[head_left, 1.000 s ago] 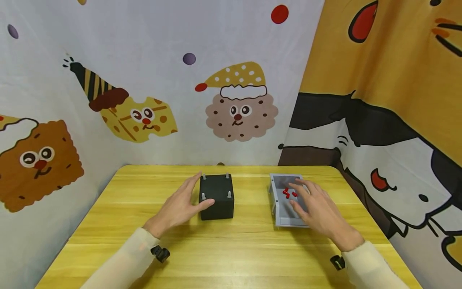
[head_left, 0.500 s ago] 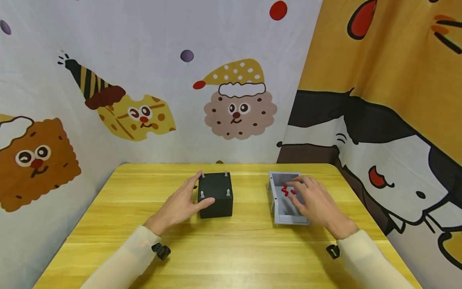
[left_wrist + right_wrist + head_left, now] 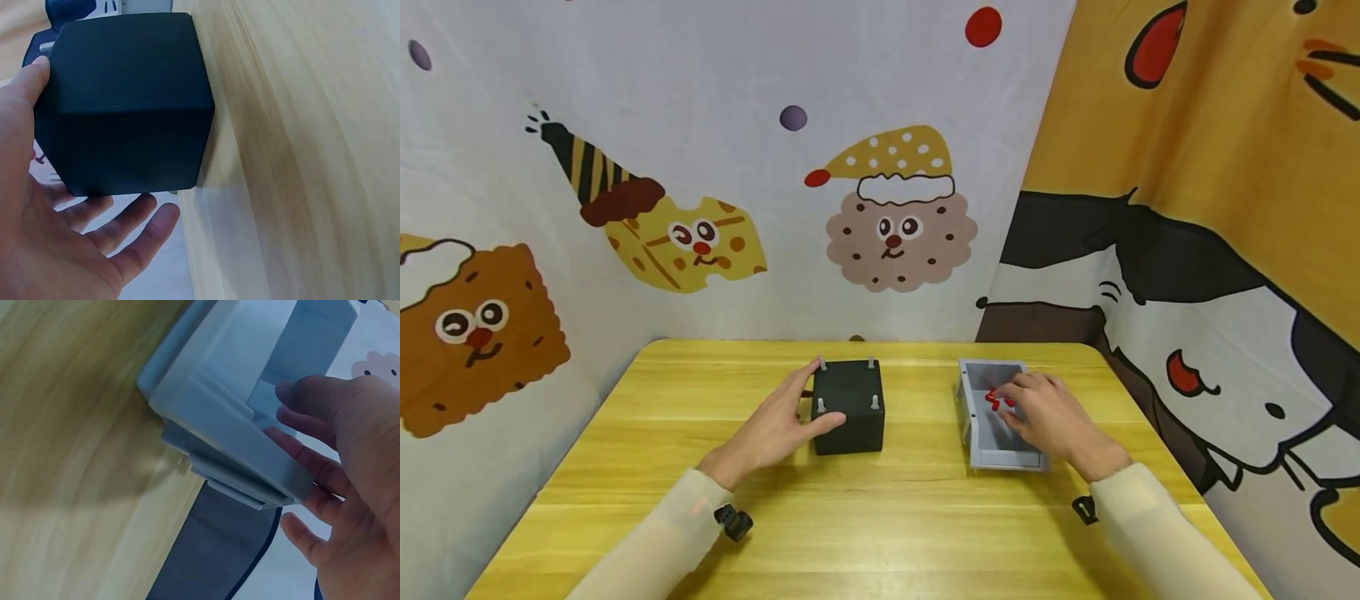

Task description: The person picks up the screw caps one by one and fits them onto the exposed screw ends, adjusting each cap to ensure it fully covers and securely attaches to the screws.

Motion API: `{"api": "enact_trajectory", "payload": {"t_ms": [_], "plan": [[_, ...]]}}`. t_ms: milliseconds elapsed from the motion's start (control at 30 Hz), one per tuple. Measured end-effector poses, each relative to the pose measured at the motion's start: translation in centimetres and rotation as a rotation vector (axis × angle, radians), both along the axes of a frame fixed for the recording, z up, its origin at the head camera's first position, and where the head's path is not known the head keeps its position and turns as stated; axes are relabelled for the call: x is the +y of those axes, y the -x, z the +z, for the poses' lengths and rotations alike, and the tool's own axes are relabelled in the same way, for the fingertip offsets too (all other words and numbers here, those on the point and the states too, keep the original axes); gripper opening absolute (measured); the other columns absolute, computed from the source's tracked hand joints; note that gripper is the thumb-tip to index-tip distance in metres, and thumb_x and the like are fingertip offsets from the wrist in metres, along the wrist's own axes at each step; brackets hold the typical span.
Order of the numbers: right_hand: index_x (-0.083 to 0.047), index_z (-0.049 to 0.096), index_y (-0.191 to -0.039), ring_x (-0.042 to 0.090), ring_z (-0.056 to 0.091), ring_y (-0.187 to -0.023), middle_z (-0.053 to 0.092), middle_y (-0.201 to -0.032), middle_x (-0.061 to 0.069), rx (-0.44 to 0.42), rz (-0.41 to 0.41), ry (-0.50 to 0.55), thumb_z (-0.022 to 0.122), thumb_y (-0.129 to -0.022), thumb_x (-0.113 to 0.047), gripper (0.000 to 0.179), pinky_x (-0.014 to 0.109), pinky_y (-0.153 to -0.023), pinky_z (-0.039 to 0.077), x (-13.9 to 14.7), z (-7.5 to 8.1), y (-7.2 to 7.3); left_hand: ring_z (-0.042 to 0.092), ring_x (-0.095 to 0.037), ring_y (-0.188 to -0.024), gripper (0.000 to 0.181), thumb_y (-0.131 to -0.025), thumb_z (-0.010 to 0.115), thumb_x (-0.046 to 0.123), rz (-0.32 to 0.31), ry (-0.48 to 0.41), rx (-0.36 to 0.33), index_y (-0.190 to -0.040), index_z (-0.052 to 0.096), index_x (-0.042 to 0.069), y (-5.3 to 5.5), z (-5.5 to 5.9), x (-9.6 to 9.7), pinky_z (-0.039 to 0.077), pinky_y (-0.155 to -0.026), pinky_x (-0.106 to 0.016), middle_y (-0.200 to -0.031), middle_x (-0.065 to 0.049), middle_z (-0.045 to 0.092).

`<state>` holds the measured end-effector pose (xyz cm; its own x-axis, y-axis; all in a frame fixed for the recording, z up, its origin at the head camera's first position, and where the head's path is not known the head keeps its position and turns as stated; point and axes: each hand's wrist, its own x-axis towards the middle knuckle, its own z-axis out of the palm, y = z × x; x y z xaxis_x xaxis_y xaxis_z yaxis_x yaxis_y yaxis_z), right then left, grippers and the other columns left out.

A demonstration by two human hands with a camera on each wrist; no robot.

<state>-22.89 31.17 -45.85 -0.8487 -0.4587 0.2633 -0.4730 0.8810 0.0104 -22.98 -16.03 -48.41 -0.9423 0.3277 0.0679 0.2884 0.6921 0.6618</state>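
Note:
A black box (image 3: 848, 407) stands on the table, a grey upright pin (image 3: 875, 402) at each top corner. My left hand (image 3: 767, 435) lies along its left side, thumb at the near top edge. In the left wrist view the fingers (image 3: 134, 240) spread loosely beside the black box (image 3: 125, 106), not curled round it. My right hand (image 3: 1048, 414) reaches over a grey bin (image 3: 1007, 459), fingertips lowered in beside several small red pieces (image 3: 992, 398). In the right wrist view the thumb and index finger stand apart, with nothing visible between them; the red pieces are hidden there.
The yellow wood-grain table (image 3: 880, 533) carries the box and the bin with a gap between them. Behind it hangs a cartoon-print cloth (image 3: 722, 100), which also closes off both sides. A small black device (image 3: 733, 522) sits at the left wrist.
My right hand has moved slightly left and lower into the bin, its fingers now closer to the red pieces. My left hand stays by the black box.

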Motion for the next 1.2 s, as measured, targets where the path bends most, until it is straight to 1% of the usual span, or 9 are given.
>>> {"api": "enact_trajectory", "payload": {"t_ms": [133,300,367,467,567,633,833,1000,1200], "plan": [[-0.012,0.089,-0.118,0.032,0.074,-0.109,0.083,-0.114,0.007,0.019,0.029,-0.015,0.098,-0.097,-0.017,0.024,0.07,-0.112,0.058,-0.2,0.0,0.5,0.068,-0.045,-0.149,0.112,-0.104,0.073,0.08,-0.008,-0.007,-0.003,-0.189,0.015,0.034,0.0,0.0,-0.1,0.057,-0.122,-0.071,-0.195,-0.015,0.026],[-0.013,0.089,-0.114,0.031,0.075,-0.105,0.084,-0.109,0.005,0.023,0.052,-0.037,0.099,-0.094,-0.015,0.022,0.07,-0.112,0.058,-0.4,-0.1,1.3,0.062,-0.046,-0.156,0.113,-0.104,0.073,0.08,-0.016,-0.016,-0.002,-0.189,0.016,0.032,0.1,0.0,-0.2,0.053,-0.126,-0.072,-0.195,-0.015,0.025],[-0.013,0.089,-0.114,0.031,0.077,-0.104,0.084,-0.107,0.005,0.025,0.056,-0.055,0.1,-0.093,-0.014,0.024,0.071,-0.113,0.058,-0.5,-0.1,1.7,0.067,-0.043,-0.15,0.113,-0.104,0.074,0.079,-0.018,-0.019,0.0,-0.189,0.016,0.031,0.2,0.0,-0.2,0.055,-0.124,-0.071,-0.195,-0.015,0.026],[-0.01,0.089,-0.114,0.031,0.08,-0.102,0.086,-0.105,0.004,0.015,0.058,-0.075,0.101,-0.092,-0.014,0.025,0.071,-0.116,0.057,-0.6,-0.2,2.2,0.075,-0.033,-0.127,0.113,-0.104,0.075,0.078,-0.018,-0.018,0.0,-0.189,0.017,0.029,0.2,0.0,-0.2,0.062,-0.114,-0.064,-0.194,-0.015,0.027],[-0.009,0.089,-0.114,0.03,0.081,-0.1,0.088,-0.105,0.005,-0.008,0.048,-0.089,0.1,-0.093,-0.015,0.024,0.071,-0.117,0.056,-0.6,-0.3,2.8,0.075,-0.026,-0.113,0.113,-0.104,0.075,0.077,-0.02,-0.012,0.002,-0.189,0.017,0.029,0.2,0.0,-0.3,0.063,-0.109,-0.06,-0.194,-0.015,0.028],[-0.009,0.089,-0.113,0.029,0.081,-0.098,0.089,-0.105,0.005,-0.032,0.041,-0.093,0.099,-0.095,-0.015,0.022,0.072,-0.117,0.055,-0.6,-0.4,3.1,0.076,-0.028,-0.117,0.113,-0.104,0.075,0.078,-0.022,-0.013,0.0,-0.189,0.016,0.03,0.2,0.0,-0.3,0.063,-0.111,-0.062,-0.194,-0.015,0.028],[-0.011,0.089,-0.111,0.024,0.082,-0.093,0.088,-0.1,0.002,-0.071,0.027,-0.106,0.098,-0.096,-0.015,0.018,0.072,-0.117,0.054,-0.6,-0.6,3.7,0.073,-0.038,-0.14,0.113,-0.105,0.074,0.078,-0.026,-0.018,-0.006,-0.189,0.016,0.031,0.2,0.0,-0.2,0.058,-0.121,-0.068,-0.194,-0.015,0.026],[-0.011,0.09,-0.113,0.024,0.08,-0.094,0.088,-0.1,0.001,-0.107,-0.006,-0.118,0.098,-0.095,-0.015,0.02,0.076,-0.121,0.047,-0.8,-0.8,4.1,0.07,-0.042,-0.147,0.113,-0.105,0.075,0.077,-0.025,-0.015,-0.006,-0.189,0.017,0.029,0.2,0.0,-0.1,0.056,-0.124,-0.07,-0.194,-0.014,0.027],[-0.013,0.091,-0.11,0.025,0.081,-0.099,0.089,-0.102,-0.001,-0.141,-0.016,-0.103,0.097,-0.097,-0.013,0.014,0.082,-0.122,0.042,-1.0,-1.1,4.6,0.069,-0.043,-0.15,0.113,-0.105,0.074,0.077,-0.025,-0.021,-0.002,-0.189,0.017,0.029,0.1,0.1,-0.2,0.056,-0.123,-0.07,-0.195,-0.013,0.026]]}}
